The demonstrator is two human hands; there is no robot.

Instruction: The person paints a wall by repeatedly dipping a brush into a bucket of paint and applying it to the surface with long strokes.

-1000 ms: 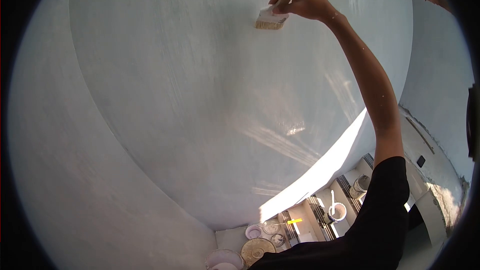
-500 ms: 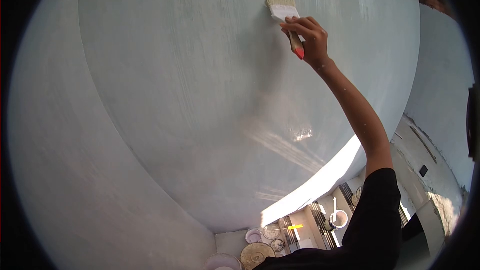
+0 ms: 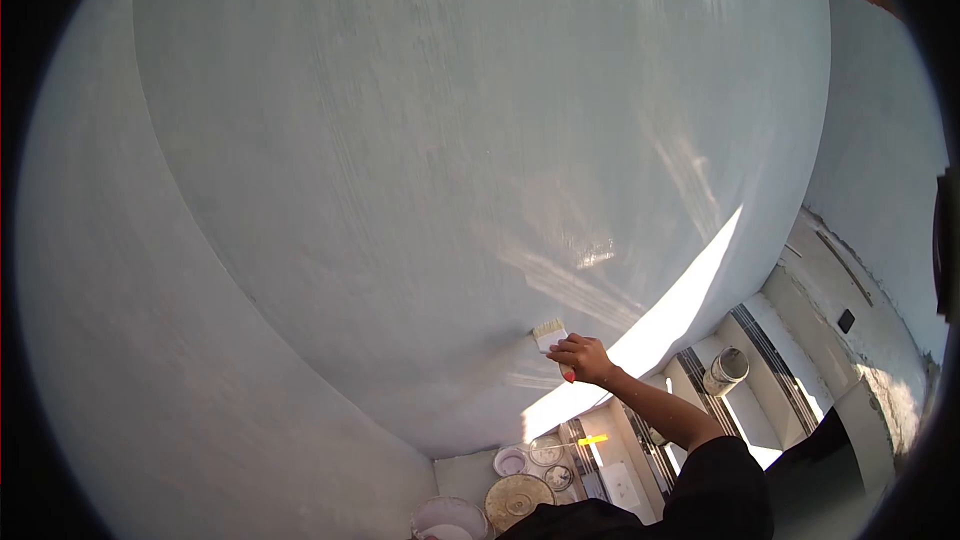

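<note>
My right hand (image 3: pixel 584 359) is closed around the handle of a wide flat paintbrush (image 3: pixel 548 333), whose red handle end shows below the fingers. The pale bristles point up and meet the lower part of the grey-blue wall (image 3: pixel 400 190), just left of a bright sunlit strip. Wet sheen and vertical brush streaks mark the wall above. My left hand is out of the picture.
Below the wall stand a round lidded bucket (image 3: pixel 519 502), a lilac tub (image 3: pixel 446 514) and several smaller tubs (image 3: pixel 509 461). A yellow-handled tool (image 3: pixel 593 439) lies across one. A paint can (image 3: pixel 727 371) sits on the steps (image 3: pixel 765 402) at right. Another wall (image 3: pixel 130 290) adjoins at left.
My right hand has swept the paintbrush down the wall, from near the top to low by the sunlit strip. The can on the steps that my arm hid now shows.
</note>
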